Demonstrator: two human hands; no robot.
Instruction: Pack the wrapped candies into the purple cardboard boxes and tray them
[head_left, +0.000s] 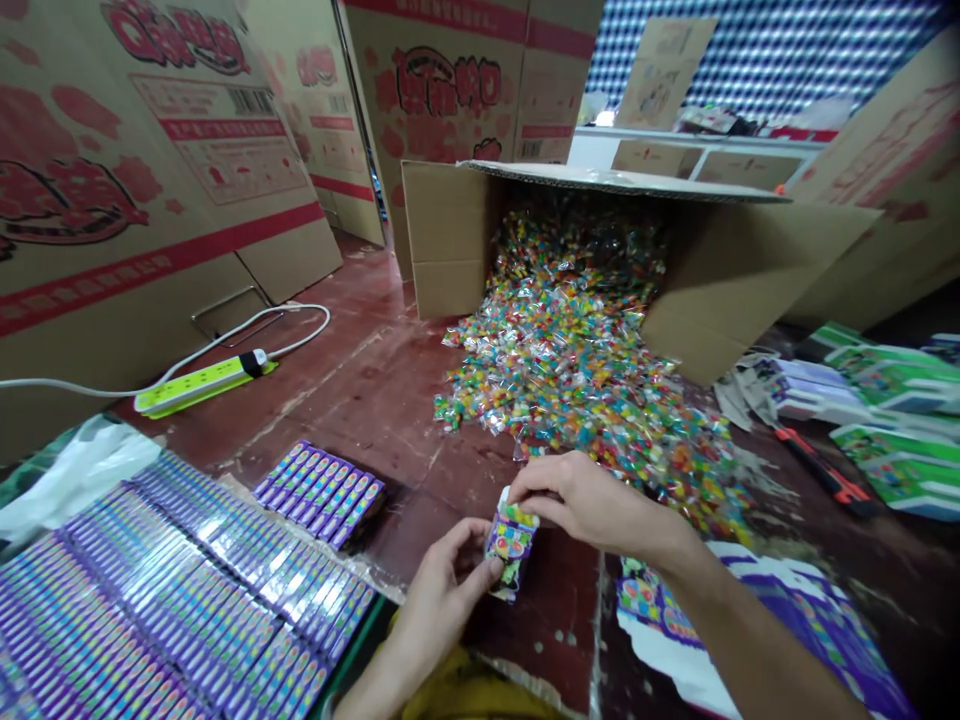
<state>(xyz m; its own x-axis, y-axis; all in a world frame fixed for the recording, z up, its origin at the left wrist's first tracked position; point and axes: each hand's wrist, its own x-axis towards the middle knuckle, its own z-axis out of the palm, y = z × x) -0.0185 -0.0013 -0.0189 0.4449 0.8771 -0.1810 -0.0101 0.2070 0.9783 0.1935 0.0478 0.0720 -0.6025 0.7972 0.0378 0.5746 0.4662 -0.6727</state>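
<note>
A small purple candy box (510, 548) with colourful print stands near the front of the dark red table, its white top flap raised. My left hand (448, 585) grips it from the left, thumb on the front face. My right hand (566, 492) is at the open top, fingers pinched together on a small clear bag of coloured candy (523, 516) that sits partly in the mouth of the box. Beyond my hands spreads a large heap of candy bags (570, 350), spilling out of a cardboard carton (450, 225) lying on its side.
Packed purple boxes (187, 580) fill a tray at left, with a smaller row (321, 492) beside it. Flat purple cartons (810, 610) lie at right, near red-black pliers (821, 468) and green boxes (896, 455). A power strip (202, 383) with cable lies at left.
</note>
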